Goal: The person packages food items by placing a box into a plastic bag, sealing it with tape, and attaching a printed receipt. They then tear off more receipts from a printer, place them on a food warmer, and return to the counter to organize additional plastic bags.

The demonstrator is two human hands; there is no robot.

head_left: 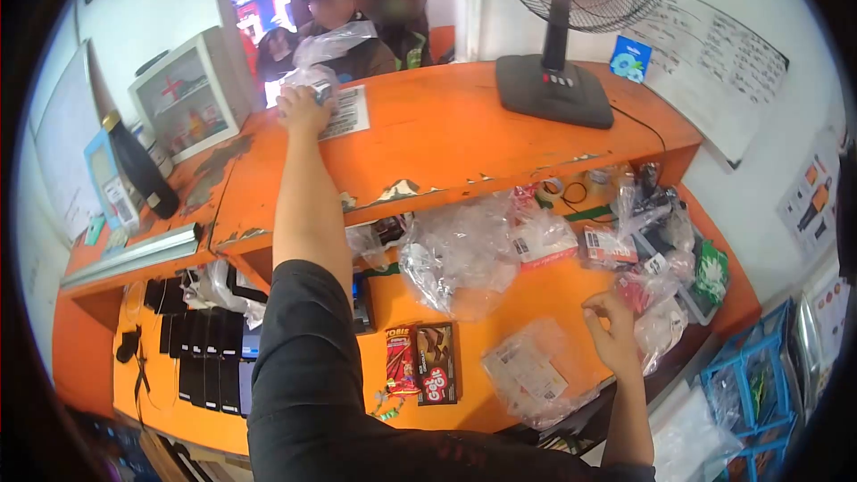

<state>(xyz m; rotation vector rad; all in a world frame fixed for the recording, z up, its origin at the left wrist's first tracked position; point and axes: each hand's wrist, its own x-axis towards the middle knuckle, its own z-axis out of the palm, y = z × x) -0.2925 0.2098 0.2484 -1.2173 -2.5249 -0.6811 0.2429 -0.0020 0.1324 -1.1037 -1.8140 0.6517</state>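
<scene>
While left hand (304, 111) touches plastic bag (309, 77), arm (309, 196) outstretched | right hand (614, 336) half-curled

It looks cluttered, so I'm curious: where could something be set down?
The orange upper counter is bare between the printed white sheet and the black fan's base. On the orange lower desk, a smaller patch lies between the brown snack box and the plastic-wrapped parcel. Clear plastic bags crowd its right end, flat black devices its left.

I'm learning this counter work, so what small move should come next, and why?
Probably ease the left hand off the clear plastic bag once it sits steady: the hand is already at it on the far side of the upper counter, with a person just beyond.
</scene>
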